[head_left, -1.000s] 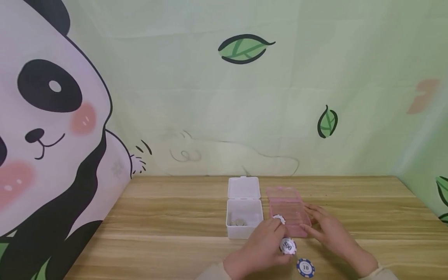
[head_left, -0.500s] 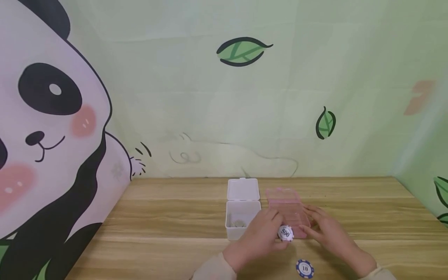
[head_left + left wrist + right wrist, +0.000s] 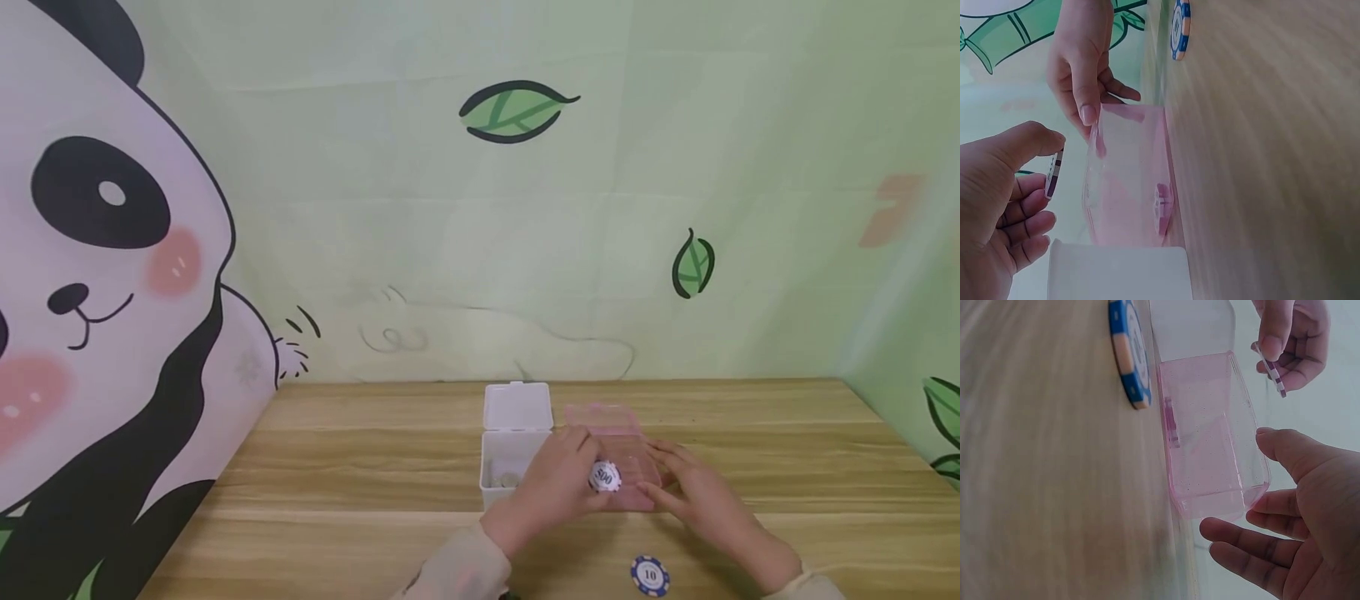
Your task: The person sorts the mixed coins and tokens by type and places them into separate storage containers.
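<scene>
My left hand [image 3: 561, 473] pinches a white poker chip [image 3: 606, 477] marked 500 between thumb and fingertips. The chip is tilted and overlaps the pink box's front in the head view. In the left wrist view its dark-striped edge [image 3: 1054, 175] faces the camera. A clear pink plastic box [image 3: 632, 454] stands under it with its lid [image 3: 600, 417] folded back. My right hand [image 3: 697, 492] grips the box's right front corner, thumb at the rim and fingers along the side. Through the pink wall a purple-and-white chip [image 3: 1171, 422] shows low in the box.
A white plastic box [image 3: 493, 443] with its lid back stands left of the pink one, partly behind my left hand. Silvery round pieces [image 3: 508, 480] lie in it. A blue poker chip [image 3: 650, 576] marked 10 lies on the wooden table in front.
My left hand has moved up and away with the 500 chip, toward the pink box. A second white chip at its fingertips is gone from the hand. The right hand has stayed at the box.
</scene>
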Tool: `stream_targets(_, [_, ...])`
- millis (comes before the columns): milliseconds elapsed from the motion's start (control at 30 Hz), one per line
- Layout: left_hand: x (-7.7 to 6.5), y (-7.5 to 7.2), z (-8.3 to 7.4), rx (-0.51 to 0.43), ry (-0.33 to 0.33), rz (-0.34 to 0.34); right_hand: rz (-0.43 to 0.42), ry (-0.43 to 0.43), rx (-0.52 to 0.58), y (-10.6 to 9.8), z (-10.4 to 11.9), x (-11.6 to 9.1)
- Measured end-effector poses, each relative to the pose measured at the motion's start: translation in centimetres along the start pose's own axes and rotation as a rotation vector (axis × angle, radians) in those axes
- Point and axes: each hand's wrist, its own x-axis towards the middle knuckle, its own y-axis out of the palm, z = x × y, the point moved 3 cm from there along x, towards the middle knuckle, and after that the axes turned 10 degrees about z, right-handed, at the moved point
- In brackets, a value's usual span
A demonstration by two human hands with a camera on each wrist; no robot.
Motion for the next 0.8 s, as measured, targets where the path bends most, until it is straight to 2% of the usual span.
stream_targets(433, [1.1, 0.0, 0.7, 0.006, -0.016, 0.009, 0.002, 0.003, 0.003, 0.1, -0.2, 0.2])
stream_targets(667, [1.8, 0.4, 0.6, -0.015, -0.053, 0.077, -0.002, -0.003, -0.015, 0.2, 0.0, 0.2])
stream_targets(800, [2.3, 0.6, 0.5, 0.021, -0.049, 0.107, 0.001, 0.004, -0.010, 0.1, 0.0, 0.1])
